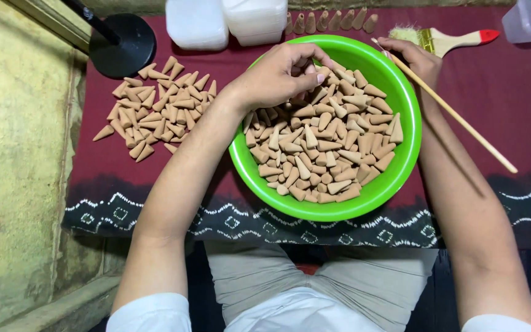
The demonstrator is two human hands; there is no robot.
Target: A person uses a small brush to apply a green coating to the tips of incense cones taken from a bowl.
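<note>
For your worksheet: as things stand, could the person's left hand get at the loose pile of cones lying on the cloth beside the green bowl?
Probably yes. The left hand is over the green bowl, the pile of cones lies on its own side, and only bare cloth lies between.

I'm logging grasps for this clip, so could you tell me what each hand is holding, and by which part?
The right hand holds a thin wooden stick by its upper end, at the green bowl's rim. The left hand reaches into the cones; whether it pinches one cannot be told.
</note>
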